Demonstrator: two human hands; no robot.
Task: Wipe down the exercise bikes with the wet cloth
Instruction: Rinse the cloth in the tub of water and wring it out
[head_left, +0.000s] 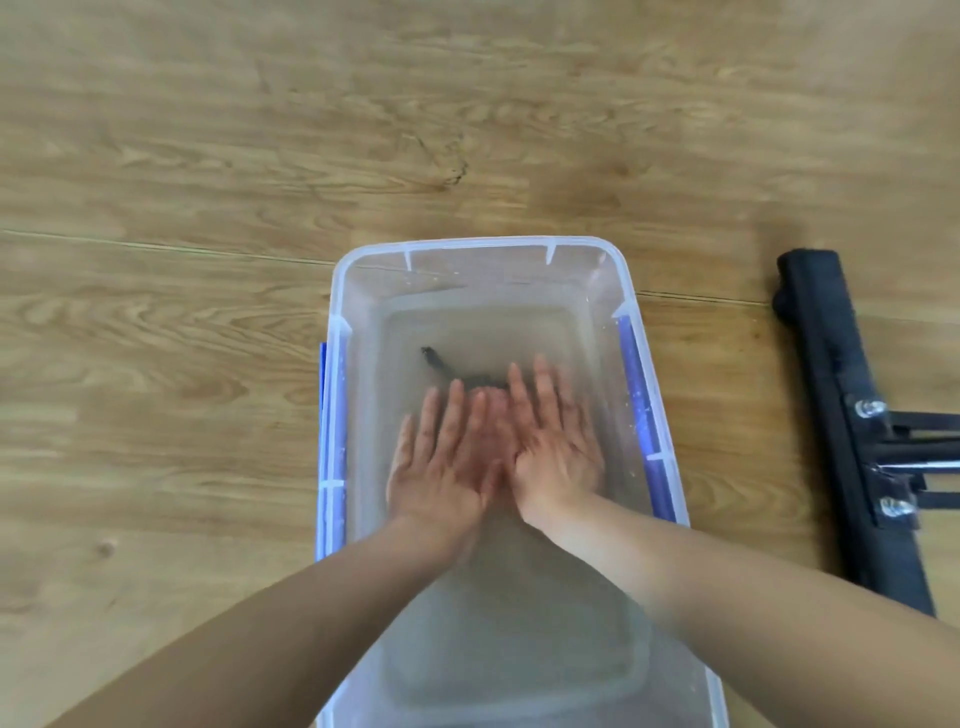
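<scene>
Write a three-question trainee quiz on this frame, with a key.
1. True or false: the left hand and the right hand both lie with fingers straight inside the clear tub.
2. Where is the dark cloth? A) wrung out above the tub; B) under water, showing just beyond the fingertips; C) hung over the tub's rim.
3. Fill in: the black bike base rests on the wooden floor on the tub's ____ side.
Key: 1 true; 2 B; 3 right.
</scene>
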